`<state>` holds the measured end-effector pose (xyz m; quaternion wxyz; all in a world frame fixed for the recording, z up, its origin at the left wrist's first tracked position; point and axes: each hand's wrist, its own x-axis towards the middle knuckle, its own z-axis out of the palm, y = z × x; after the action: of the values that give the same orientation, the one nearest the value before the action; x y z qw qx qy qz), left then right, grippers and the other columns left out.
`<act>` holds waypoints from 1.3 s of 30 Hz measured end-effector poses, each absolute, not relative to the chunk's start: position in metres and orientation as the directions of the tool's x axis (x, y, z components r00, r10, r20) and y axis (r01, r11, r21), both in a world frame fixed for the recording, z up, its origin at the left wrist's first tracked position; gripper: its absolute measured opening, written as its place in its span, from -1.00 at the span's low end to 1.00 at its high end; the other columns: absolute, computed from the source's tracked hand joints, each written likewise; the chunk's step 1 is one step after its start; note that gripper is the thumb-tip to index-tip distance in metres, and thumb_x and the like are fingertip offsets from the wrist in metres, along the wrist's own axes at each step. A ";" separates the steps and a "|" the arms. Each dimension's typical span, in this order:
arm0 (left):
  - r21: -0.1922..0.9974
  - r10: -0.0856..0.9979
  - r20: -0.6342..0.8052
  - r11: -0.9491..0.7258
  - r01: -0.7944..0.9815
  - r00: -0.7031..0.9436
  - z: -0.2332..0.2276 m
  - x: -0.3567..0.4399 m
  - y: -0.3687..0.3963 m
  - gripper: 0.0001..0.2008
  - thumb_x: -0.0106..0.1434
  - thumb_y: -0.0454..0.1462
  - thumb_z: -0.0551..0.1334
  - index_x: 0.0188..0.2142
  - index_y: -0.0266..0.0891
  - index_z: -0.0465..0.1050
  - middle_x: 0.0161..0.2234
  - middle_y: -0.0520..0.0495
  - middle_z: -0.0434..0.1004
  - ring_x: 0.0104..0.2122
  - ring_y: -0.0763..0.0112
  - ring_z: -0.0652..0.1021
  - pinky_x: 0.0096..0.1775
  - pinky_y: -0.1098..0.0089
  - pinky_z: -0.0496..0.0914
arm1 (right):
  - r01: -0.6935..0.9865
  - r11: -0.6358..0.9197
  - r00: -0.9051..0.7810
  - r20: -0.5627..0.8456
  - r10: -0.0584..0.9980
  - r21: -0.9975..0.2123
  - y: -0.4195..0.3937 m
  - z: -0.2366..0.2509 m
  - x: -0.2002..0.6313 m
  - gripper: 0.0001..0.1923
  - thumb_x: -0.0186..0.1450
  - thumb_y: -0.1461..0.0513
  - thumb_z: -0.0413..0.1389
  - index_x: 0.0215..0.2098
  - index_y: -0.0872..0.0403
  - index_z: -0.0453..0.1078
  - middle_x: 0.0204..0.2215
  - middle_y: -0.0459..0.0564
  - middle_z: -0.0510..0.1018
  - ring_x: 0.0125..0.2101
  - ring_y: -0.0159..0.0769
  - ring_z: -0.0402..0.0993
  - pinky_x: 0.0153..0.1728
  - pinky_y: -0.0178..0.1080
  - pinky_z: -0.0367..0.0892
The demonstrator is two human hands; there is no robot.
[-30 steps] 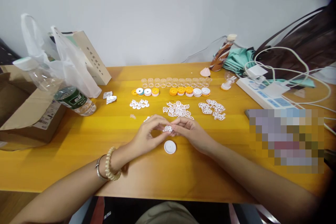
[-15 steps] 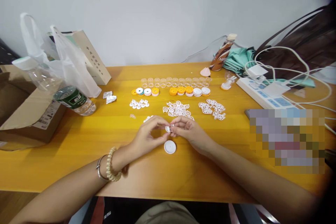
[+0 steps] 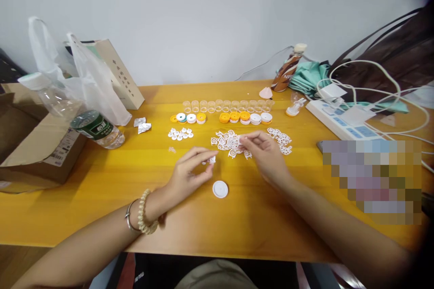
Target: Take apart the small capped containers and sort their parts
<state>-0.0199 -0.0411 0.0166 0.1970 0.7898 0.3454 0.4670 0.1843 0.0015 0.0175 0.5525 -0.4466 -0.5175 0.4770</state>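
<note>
My left hand (image 3: 190, 170) pinches a small white plastic piece (image 3: 212, 160) between thumb and fingertips just above the yellow table (image 3: 101, 198). My right hand (image 3: 267, 153) has reached to the middle pile of white lattice pieces (image 3: 228, 141) and its fingertips pinch one piece (image 3: 241, 140) there. A white round cap (image 3: 220, 188) lies flat on the table between my hands. Further piles of white pieces sit to the left (image 3: 180, 133) and right (image 3: 280, 137).
Behind the piles stand a row of clear small cups (image 3: 226, 105) and orange and white lidded discs (image 3: 244, 117). A water bottle (image 3: 68, 108), plastic bag and cardboard box (image 3: 30, 144) lie left. A power strip (image 3: 342, 122), cables and bags sit right.
My hands were together at the centre holding one small white piece. Now my right hand has moved away to the middle pile, while my left hand keeps the piece.
</note>
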 end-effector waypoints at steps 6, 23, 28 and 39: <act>0.683 0.770 0.562 -0.638 0.354 0.303 0.016 -0.021 -0.038 -0.62 0.23 -0.42 0.12 0.04 -0.13 0.35 -0.24 -0.07 0.39 -0.25 0.45 0.42 -0.23 0.41 0.38 | 0.328 0.275 0.028 0.300 0.953 -0.904 0.026 0.009 0.201 -0.80 0.13 0.11 0.18 -0.41 0.08 0.47 -0.44 -0.03 0.54 -0.43 -0.31 0.41 -0.35 -0.21 0.32; 0.852 0.898 0.404 -0.439 0.285 0.175 0.012 -0.015 -0.037 -0.89 0.26 -0.29 0.16 -0.22 -0.24 0.38 -0.29 -0.07 0.45 -0.32 0.45 0.45 -0.29 0.45 0.35 | 0.478 0.365 -0.045 0.393 0.918 -0.799 0.020 0.010 0.187 -0.83 0.17 0.13 0.14 -0.37 0.06 0.45 -0.39 -0.02 0.54 -0.38 -0.29 0.40 -0.30 -0.21 0.29; 0.828 0.878 0.436 -0.477 0.295 0.197 0.013 -0.015 -0.037 -0.87 0.26 -0.29 0.15 -0.21 -0.23 0.42 -0.27 -0.09 0.45 -0.28 0.40 0.46 -0.26 0.41 0.37 | 0.231 0.377 -0.277 0.311 0.909 -0.897 -0.006 0.022 0.173 -0.85 0.21 0.14 0.12 -0.33 0.03 0.45 -0.38 -0.06 0.55 -0.36 -0.31 0.44 -0.29 -0.23 0.34; 0.902 0.928 0.323 -0.362 0.234 0.187 0.009 -0.016 -0.038 -0.88 0.22 -0.26 0.21 -0.26 -0.26 0.42 -0.30 -0.08 0.47 -0.31 0.42 0.49 -0.24 0.41 0.42 | 0.196 0.416 -0.376 0.324 0.868 -0.888 -0.026 0.024 0.166 -0.88 0.25 0.19 0.08 -0.35 0.03 0.44 -0.43 -0.07 0.56 -0.41 -0.33 0.46 -0.32 -0.26 0.36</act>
<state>-0.0158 -0.0376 0.0092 0.3675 0.6772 0.4289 0.4716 0.1661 -0.0260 0.0236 0.4223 -0.3653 -0.7279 0.3980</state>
